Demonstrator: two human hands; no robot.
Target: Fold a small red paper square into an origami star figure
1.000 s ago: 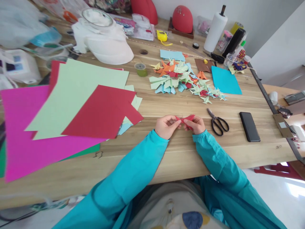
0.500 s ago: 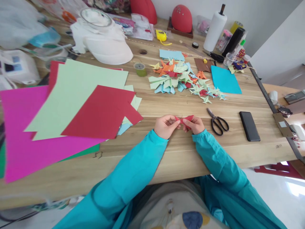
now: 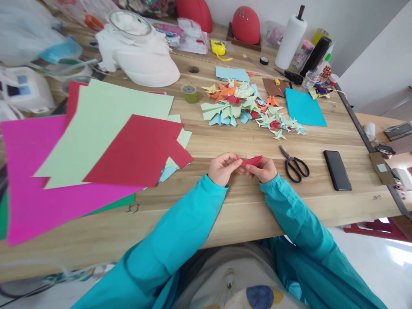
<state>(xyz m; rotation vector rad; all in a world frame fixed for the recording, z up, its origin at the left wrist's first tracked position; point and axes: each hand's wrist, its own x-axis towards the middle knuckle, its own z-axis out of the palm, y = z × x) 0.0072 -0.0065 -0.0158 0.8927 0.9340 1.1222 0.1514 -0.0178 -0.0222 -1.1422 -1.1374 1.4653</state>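
Observation:
Between my hands, just above the table's front part, is a small folded piece of red paper (image 3: 252, 161). My left hand (image 3: 223, 168) pinches its left end between thumb and fingers. On the other side, my right hand (image 3: 264, 169) is closed on the right end, with the thumb along the lower edge. Fingers cover both ends of the paper. Black-handled scissors (image 3: 295, 166) lie to the right of my right hand. Beyond my hands rests a heap of folded paper pieces (image 3: 238, 103) in green, blue, orange and red.
Large sheets of red paper (image 3: 138, 150), green paper (image 3: 106, 111) and magenta paper (image 3: 35, 171) overlap on the left. A phone (image 3: 337, 170) lies at the right. A blue sheet (image 3: 305, 107), a tape roll (image 3: 189, 93) and a white cap (image 3: 144, 64) sit farther back.
The red paper has turned between my fingers and now shows a longer, flatter side. My right thumb has shifted lower and left along it; both hands stay in nearly the same place.

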